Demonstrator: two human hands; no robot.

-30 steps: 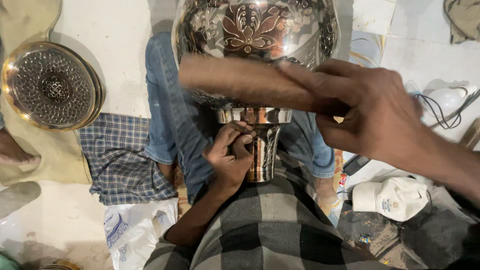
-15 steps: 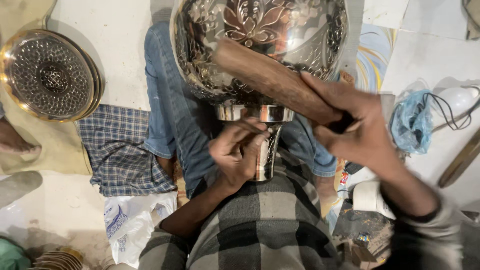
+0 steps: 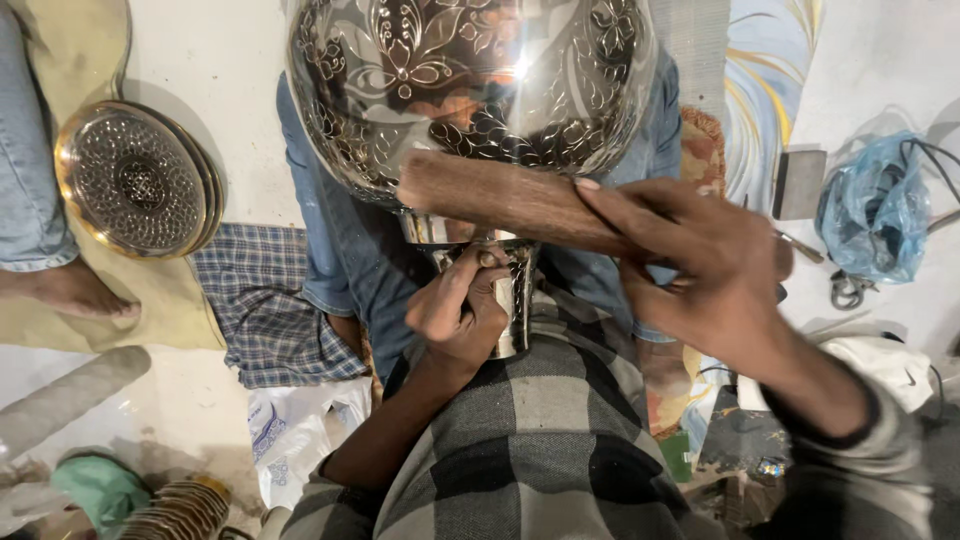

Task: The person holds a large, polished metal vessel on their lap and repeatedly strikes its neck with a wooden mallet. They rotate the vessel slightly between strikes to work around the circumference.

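A large shiny metal vessel (image 3: 470,80) engraved with flowers and leaves rests against my lap, its round body at the top of the view and its narrow neck (image 3: 510,290) pointing toward me. My left hand (image 3: 460,305) is closed around a small chisel-like tool pressed against the neck. My right hand (image 3: 700,260) grips a brown wooden stick (image 3: 500,195) held across the vessel just above the left hand.
An engraved round brass plate (image 3: 135,180) lies at the left on yellow cloth. A checked cloth (image 3: 265,305) lies beside my leg. Another person's foot (image 3: 65,290) is at the far left. A blue plastic bag (image 3: 875,210) and cables lie at the right.
The view has shifted closer, so the vessel fills more of the top. My right hand with the wooden stick has lowered toward the tool. The left hand stays at the neck.
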